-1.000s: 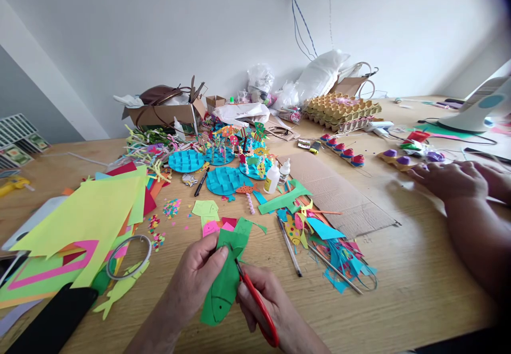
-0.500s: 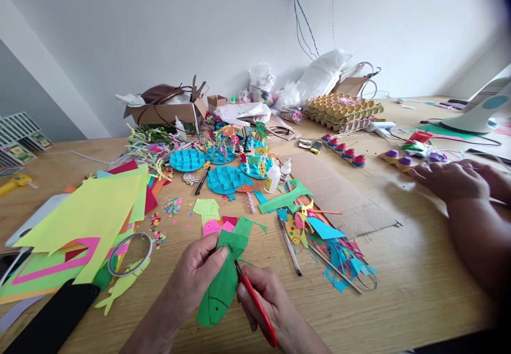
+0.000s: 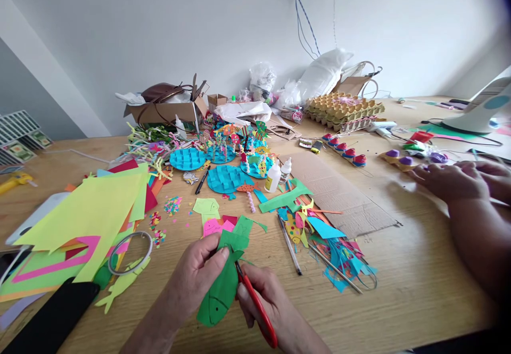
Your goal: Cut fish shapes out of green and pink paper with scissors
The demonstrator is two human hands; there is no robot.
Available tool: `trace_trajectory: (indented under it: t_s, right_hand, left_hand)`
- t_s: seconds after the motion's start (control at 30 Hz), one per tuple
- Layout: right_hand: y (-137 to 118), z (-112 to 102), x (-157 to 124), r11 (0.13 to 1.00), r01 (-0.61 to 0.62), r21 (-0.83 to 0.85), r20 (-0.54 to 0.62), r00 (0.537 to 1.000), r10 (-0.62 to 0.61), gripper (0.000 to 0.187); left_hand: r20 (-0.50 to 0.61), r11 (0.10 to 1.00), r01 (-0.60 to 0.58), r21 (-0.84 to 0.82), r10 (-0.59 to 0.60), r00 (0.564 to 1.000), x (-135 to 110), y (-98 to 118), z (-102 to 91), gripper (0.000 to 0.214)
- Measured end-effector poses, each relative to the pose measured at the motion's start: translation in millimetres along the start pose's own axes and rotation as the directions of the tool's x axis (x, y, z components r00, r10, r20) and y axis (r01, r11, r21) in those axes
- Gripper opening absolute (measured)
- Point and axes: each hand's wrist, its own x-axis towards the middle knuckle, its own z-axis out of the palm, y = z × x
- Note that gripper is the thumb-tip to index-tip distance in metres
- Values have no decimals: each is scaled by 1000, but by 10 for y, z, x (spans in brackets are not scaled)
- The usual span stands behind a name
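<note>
My left hand (image 3: 195, 277) pinches a green paper fish (image 3: 221, 287) near the table's front edge, thumb on top of the paper. My right hand (image 3: 271, 303) is closed round red-handled scissors (image 3: 255, 303), whose blades meet the fish's right edge. A drawn eye and mouth show on the fish's lower end. The uncut upper part of the green sheet sticks up past my left thumb.
Coloured paper sheets (image 3: 88, 215) and a tape ring (image 3: 130, 253) lie at left. Blue paper discs (image 3: 225, 178), glue bottles (image 3: 273, 177), pencils (image 3: 289, 247) and scraps fill the middle. Cardboard (image 3: 335, 194) and egg trays (image 3: 343, 109) lie beyond. Another person's hands (image 3: 455, 181) rest at right.
The green fish has slid slightly down and left in my hands while the scissors stay at its edge. The other person's hands shifted a little.
</note>
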Motion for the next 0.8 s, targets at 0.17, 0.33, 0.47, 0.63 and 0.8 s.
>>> trace_trajectory:
  t_s: [0.17,0.33,0.47,0.63,0.8]
  right_hand:
    - [-3,6,-6,1000,-3,-1,-4,1000,3,48]
    - [2,10,-2,1000,-4,-2,-5,1000,4,47]
    - [27,-3,0,999,-1,-33,-6,1000,1,50]
    - [81,-17,-6,995,-2,-96,-7,1000,1,49]
    - [87,-15,-11,991,3,-132,-29,1000,-7,52]
  left_hand:
    - [-13,1000,2,6,-2,1000,-1,4,-4,23]
    - [-21,1000,22,-14,-23,1000,2,28,5,23]
    - [-4,999,30,-21,-30,1000,8,19,-7,22]
    - [38,998,57,-36,-56,998,9,-2,-30,22]
    - [49,996,79,-51,-76,996,0,-2,-43,22]
